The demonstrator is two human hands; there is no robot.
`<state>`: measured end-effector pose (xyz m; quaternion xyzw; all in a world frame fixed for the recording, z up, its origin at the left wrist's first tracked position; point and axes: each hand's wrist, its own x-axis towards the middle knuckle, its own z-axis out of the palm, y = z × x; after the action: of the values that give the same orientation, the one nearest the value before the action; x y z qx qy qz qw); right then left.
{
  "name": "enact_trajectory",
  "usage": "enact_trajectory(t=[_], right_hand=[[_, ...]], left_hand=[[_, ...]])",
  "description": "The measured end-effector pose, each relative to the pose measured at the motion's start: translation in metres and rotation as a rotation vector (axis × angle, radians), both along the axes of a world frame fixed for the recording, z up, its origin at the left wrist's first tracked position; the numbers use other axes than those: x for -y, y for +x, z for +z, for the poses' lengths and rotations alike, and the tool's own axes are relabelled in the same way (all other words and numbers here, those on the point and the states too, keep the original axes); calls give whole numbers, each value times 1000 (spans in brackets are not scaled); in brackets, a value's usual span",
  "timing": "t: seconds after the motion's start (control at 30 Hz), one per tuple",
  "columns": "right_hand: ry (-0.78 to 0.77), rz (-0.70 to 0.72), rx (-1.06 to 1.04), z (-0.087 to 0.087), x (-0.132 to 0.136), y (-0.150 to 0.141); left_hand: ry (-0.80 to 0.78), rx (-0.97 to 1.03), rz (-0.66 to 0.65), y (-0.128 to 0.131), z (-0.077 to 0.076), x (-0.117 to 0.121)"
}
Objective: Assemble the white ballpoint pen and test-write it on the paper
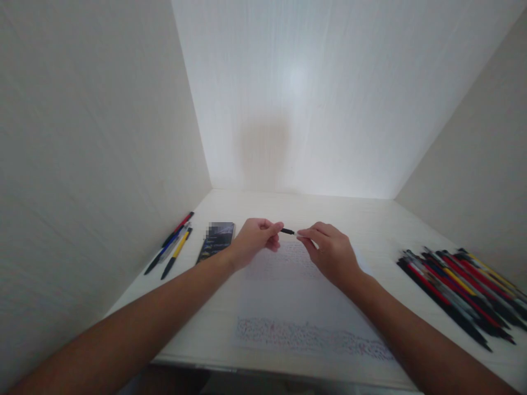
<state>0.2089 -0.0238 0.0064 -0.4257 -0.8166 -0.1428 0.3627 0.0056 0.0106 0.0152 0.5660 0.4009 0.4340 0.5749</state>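
Observation:
A short black pen (288,231) is held level between my two hands above a sheet of paper (296,307). My left hand (257,240) pinches its left end with closed fingers. My right hand (329,249) pinches the right end, where a pale tip or cap shows at the fingertips. Most of the pen is hidden inside the two grips. The paper lies flat on the white desk (370,219) and carries scribbled lines across its middle and near its front edge.
A few pens (171,246) in red, blue, yellow and black lie at the left wall. A dark phone (217,240) lies beside them. Several red, black and yellow pens (461,288) are spread at the right. White walls enclose three sides.

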Motion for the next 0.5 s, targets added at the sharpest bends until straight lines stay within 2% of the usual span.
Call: enact_trajectory(t=[0.1, 0.2, 0.37, 0.5], right_hand=[[-184, 27, -157, -1, -3, -1], [-458, 95, -346, -2, -7, 0], [-943, 391, -568, 2, -7, 2], [-1169, 583, -698, 3, -1, -3]], left_hand=[[109, -24, -10, -1, 3, -1], [206, -15, -30, -3, 3, -3], [232, 40, -43, -4, 3, -5], [195, 172, -110, -4, 0, -9]])
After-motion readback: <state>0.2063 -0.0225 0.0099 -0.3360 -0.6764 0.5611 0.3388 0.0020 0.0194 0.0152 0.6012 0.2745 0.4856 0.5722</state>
